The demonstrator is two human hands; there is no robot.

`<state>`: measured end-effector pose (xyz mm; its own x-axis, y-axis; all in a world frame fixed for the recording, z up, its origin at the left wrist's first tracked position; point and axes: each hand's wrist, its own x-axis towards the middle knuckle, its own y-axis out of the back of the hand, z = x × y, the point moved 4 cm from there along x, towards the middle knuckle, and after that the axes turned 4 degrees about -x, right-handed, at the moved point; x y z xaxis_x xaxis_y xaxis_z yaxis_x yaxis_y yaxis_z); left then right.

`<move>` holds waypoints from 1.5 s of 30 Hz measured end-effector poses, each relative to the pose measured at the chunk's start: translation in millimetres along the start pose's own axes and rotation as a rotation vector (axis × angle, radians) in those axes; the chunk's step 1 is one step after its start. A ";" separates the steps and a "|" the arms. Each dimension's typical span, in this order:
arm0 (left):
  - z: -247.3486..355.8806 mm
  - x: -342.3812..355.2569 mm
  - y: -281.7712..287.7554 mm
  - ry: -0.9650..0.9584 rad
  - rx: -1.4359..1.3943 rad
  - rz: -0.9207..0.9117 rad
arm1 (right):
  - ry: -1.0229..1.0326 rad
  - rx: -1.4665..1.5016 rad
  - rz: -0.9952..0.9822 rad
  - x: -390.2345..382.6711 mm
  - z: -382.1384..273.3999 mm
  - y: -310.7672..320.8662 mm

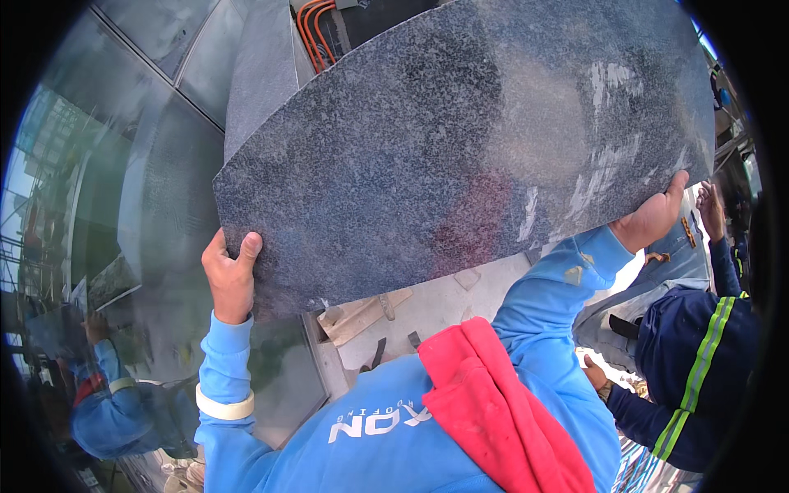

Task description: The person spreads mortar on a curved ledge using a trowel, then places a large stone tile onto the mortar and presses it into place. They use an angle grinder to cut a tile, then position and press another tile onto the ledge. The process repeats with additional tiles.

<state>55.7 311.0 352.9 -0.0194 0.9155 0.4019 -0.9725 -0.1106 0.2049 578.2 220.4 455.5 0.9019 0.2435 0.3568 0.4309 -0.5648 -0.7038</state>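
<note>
A large sheet of mottled dark grey metal (386,164), with a curved top edge and pale scuffs toward its right, spans most of the view. My left hand (232,275) grips its lower left corner, thumb on the near face. My right hand (645,218) holds the lower right part of the same sheet, fingers partly hidden by it. Behind the sheet's left end stands another grey metal piece (255,82). My blue sleeves reach up to both hands, and a red cloth (485,394) lies over my chest.
A reflective glass wall (140,189) runs along the left. Orange cables (314,33) show at the top. Wooden boards and tools (362,320) lie on a pale surface below. A co-worker in navy with reflective stripes (682,370) is close at the right, another hand (711,209) raised there.
</note>
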 end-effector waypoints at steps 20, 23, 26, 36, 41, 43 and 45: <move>39.0 128.8 -17.4 -0.003 0.018 -0.101 | -0.084 -0.419 -0.226 173.7 35.3 71.4; 51.8 132.5 -18.4 -0.019 0.185 -0.068 | -0.192 -0.626 -0.423 192.4 48.1 74.9; 56.8 135.2 -15.2 -0.054 0.265 0.014 | -0.368 -0.622 -0.431 200.4 63.7 78.1; 27.7 157.3 -39.7 0.119 0.298 -0.054 | -0.135 -1.395 -0.739 217.5 74.5 60.3; 29.0 162.3 -40.1 0.072 0.289 -0.094 | -0.082 -1.426 -0.684 226.0 93.7 46.9; 23.3 165.5 -38.8 0.098 0.322 -0.085 | -0.067 -1.355 -0.710 223.1 111.1 45.1; 16.4 169.8 -42.0 0.091 0.345 -0.117 | -0.071 -1.352 -0.633 223.8 129.2 48.1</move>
<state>97.1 464.7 427.1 0.0517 0.9585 0.2804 -0.8345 -0.1127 0.5394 804.7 349.6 422.1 0.5975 0.7354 0.3196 0.4243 -0.6282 0.6522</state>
